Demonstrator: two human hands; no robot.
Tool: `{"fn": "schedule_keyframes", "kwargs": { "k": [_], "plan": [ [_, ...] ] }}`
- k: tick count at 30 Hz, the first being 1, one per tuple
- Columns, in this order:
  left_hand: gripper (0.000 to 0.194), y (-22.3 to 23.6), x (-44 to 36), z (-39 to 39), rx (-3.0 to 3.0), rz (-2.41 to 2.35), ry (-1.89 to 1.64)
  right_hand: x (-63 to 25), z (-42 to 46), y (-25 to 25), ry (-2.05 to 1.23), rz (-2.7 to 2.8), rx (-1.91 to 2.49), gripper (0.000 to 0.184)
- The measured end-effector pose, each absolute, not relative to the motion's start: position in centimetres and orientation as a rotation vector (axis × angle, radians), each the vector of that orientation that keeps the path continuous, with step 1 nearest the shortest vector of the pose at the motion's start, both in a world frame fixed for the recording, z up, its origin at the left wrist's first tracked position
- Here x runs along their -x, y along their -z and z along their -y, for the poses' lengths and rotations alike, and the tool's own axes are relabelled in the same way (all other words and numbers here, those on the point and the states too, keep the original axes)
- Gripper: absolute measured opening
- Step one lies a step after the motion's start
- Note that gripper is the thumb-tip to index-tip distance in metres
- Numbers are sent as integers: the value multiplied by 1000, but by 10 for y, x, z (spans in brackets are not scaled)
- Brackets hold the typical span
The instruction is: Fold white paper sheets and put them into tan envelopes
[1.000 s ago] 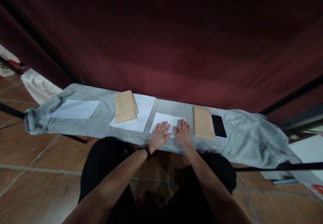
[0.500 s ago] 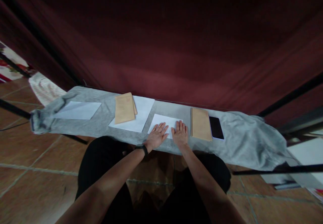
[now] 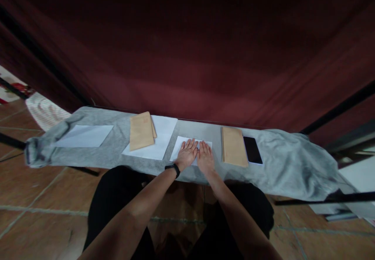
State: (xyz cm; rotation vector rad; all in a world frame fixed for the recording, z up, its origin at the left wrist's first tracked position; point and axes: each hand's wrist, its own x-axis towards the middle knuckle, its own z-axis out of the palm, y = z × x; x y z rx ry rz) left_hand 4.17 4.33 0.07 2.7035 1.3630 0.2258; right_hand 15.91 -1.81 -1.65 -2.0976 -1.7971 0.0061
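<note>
My left hand (image 3: 187,153) lies flat, fingers stretched out, on a small white sheet of paper (image 3: 177,147), which may be folded. A dark band circles that wrist. Close beside it, my right hand (image 3: 205,158) also rests flat on the same paper, its fingertips near the far edge. Both hands are open and cover much of the sheet. To the right lies a stack of brown envelopes (image 3: 234,146). On the left, more brown envelopes (image 3: 141,131) sit on top of a larger white sheet (image 3: 164,133).
A grey cloth (image 3: 120,150) covers the narrow bench. A smartphone (image 3: 252,149) lies right of the envelope stack, and another white sheet (image 3: 84,135) lies at the far left. A dark red curtain (image 3: 187,76) hangs behind the bench; black metal bars (image 3: 336,109) stand at the sides.
My hands have come closer together on the paper, the left one sliding right. The papers, envelopes and phone keep their places on the cloth; the whole view has shifted slightly.
</note>
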Motion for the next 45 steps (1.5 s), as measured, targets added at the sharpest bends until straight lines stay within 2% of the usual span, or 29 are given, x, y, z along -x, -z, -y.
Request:
{"fn": "schedule_keyframes", "kwargs": {
  "k": [19,28,38,45],
  "plan": [
    [61,9,18,-54,-2593,-1690,-324,-172,19,34,288,1600,2175,61],
    [55,10,-19,-26,-2701,-1396,-345,-154,19,23,97,1966,2046,51],
    [62,15,1,-31,-2632,-1591,-262,-166,22,33,227,1719,2161,59],
    [62,15,18,-23,-2647,-1662,-337,-181,28,37,263,1620,2243,64]
  ]
}}
